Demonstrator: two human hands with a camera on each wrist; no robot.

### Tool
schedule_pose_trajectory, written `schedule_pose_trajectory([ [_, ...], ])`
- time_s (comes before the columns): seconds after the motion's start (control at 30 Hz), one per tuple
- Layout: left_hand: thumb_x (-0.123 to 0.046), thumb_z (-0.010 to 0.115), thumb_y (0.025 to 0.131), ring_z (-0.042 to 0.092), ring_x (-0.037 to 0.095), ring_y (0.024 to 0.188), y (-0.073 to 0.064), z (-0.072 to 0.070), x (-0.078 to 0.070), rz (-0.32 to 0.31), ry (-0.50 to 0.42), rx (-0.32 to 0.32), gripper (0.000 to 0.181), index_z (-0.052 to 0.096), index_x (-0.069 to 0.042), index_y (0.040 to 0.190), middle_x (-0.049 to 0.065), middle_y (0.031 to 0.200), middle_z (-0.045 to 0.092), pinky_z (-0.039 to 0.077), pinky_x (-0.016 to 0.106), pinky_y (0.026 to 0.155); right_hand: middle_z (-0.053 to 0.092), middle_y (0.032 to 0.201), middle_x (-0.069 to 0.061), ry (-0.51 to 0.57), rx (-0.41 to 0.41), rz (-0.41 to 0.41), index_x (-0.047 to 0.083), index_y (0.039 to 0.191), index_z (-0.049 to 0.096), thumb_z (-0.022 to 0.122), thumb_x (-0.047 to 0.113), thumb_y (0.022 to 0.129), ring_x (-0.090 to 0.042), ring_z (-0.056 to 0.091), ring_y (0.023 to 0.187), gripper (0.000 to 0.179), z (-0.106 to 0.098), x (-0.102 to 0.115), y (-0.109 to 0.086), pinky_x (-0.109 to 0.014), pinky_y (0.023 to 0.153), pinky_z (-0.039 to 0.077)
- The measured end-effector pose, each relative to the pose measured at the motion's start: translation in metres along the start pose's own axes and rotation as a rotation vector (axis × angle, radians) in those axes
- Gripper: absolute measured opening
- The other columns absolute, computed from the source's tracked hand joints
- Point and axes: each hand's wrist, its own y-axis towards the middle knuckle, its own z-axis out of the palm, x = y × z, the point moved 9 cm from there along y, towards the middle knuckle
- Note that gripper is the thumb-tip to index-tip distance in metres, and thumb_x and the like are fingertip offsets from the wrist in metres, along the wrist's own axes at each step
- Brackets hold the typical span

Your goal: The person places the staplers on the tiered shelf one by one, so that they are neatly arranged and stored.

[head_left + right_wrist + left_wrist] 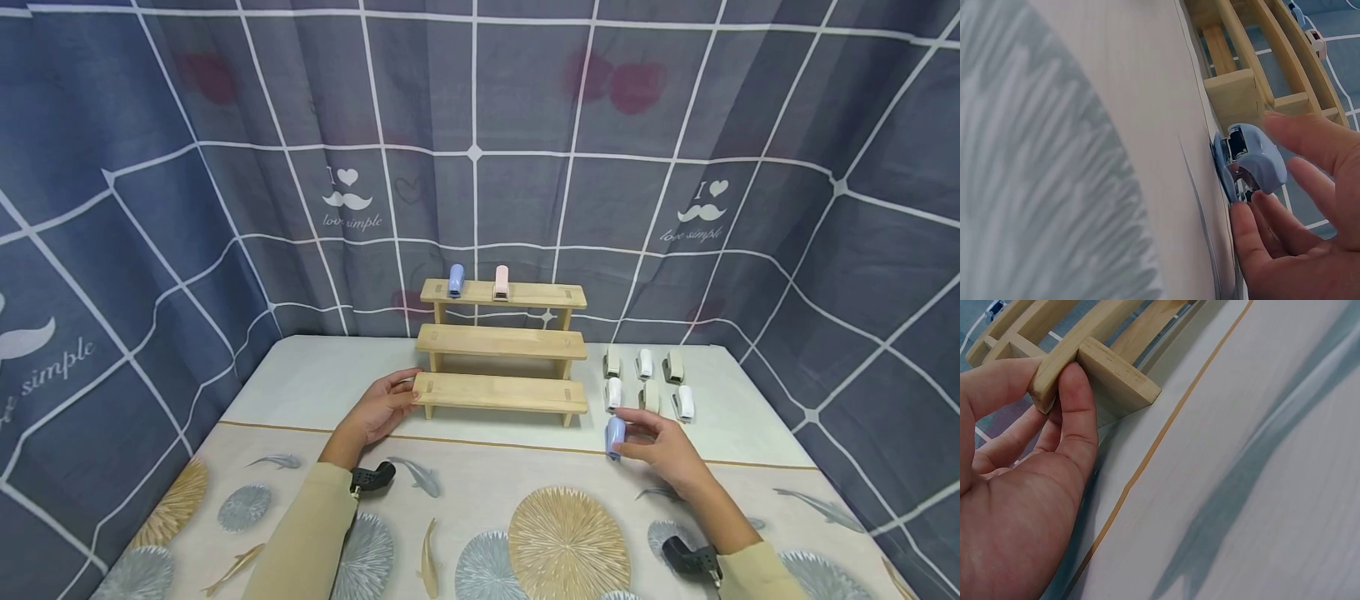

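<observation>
My left hand [382,406] grips the left end of the lowest board of a three-tier wooden display stand [501,390]. In the left wrist view, the fingers [1075,403] curl round the board's end [1054,372]. At the right, my right hand [663,446] holds a blue mini stapler [615,437] between thumb and fingers, low at the front of the white tabletop. Fingertips [1244,219] meet the stapler [1266,165] from opposite sides, with its metal mechanism showing. On the top board are another blue stapler [456,281] and a pink one [502,282].
Several white and beige staplers [644,364] stand in two rows right of the stand. A patterned cloth [420,542] covers the front of the table [300,375]. A dark checked curtain [420,200] hangs behind and on both sides.
</observation>
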Motion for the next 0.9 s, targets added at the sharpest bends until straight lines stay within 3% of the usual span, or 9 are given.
schedule_pose_trajectory([
  [0.33,0.011,0.055,0.097,0.066,0.007,0.093,0.0,0.002,0.001,-0.002,0.005,-0.004,0.065,0.028,0.008,0.156,-0.003,0.109,0.064,0.057,0.018,0.08,0.065,0.131,-0.027,0.041,0.03,0.011,-0.004,0.14,0.058,0.085,0.009,0.081,-0.013,0.068,0.106,0.066,-0.001,-0.006,0.001,-0.018,0.084,0.057],
  [0.67,0.01,0.055,0.097,0.066,0.008,0.095,0.0,0.001,-0.001,0.004,0.003,-0.008,0.066,0.027,0.008,0.157,-0.003,0.111,0.064,0.058,0.02,0.082,0.059,0.139,-0.029,0.085,0.052,0.018,-0.004,0.141,0.055,0.084,0.007,0.082,-0.022,0.066,0.116,0.067,0.001,-0.011,0.005,-0.015,0.09,0.055],
  [0.9,0.01,0.054,0.098,0.066,0.007,0.095,-0.002,0.002,-0.002,0.007,-0.012,0.019,0.066,0.024,0.009,0.157,-0.003,0.11,0.065,0.058,0.02,0.083,0.058,0.139,-0.029,0.108,0.05,0.032,-0.005,0.141,0.055,0.084,0.007,0.082,-0.019,0.066,0.115,0.068,0.003,-0.01,0.003,-0.014,0.091,0.055],
])
